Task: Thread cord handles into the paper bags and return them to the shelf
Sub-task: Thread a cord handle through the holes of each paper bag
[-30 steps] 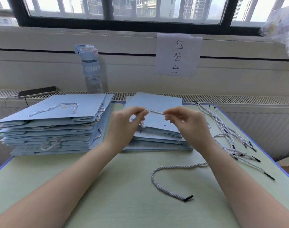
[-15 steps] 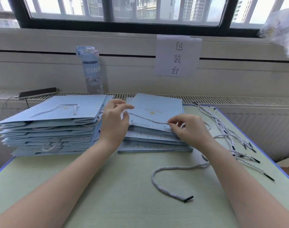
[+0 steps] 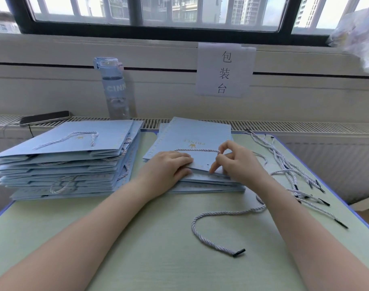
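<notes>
Two bag stacks (image 3: 74, 158) (image 3: 192, 131); right hand (image 3: 240, 163) pinches one cord (image 3: 196, 150).

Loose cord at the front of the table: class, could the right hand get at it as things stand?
Probably yes: the loose cord lies uncovered near the right forearm. The right hand pinches the handle cord on the top bag, so it must let go first.

Loose cord (image 3: 225, 212) crosses the near table (image 3: 137, 259); bag stacks (image 3: 70, 164) block beyond.
</notes>
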The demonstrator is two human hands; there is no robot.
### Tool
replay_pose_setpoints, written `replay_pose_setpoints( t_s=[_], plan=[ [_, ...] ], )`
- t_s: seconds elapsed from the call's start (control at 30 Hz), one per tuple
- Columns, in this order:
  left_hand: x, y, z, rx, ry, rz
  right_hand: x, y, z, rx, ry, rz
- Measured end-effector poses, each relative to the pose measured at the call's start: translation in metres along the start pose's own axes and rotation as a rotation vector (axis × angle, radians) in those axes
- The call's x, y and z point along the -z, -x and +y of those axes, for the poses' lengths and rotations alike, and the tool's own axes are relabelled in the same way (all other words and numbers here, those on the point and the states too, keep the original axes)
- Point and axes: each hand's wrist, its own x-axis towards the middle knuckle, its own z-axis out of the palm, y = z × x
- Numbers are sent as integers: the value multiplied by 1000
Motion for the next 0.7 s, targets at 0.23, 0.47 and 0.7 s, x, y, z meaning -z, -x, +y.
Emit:
replay_pose_setpoints(
  t_s=[0.23, 0.47, 0.7],
  plan=[
    [4, -3, 5, -193, -158, 125, 4, -2, 3, 8, -37, 93],
    [8, -3, 12, -309, -143, 198, 4, -3, 4, -4, -95, 50],
    [8, -1, 12, -280, -116, 212, 5, -2, 3, 10, -1, -16]
  ],
)
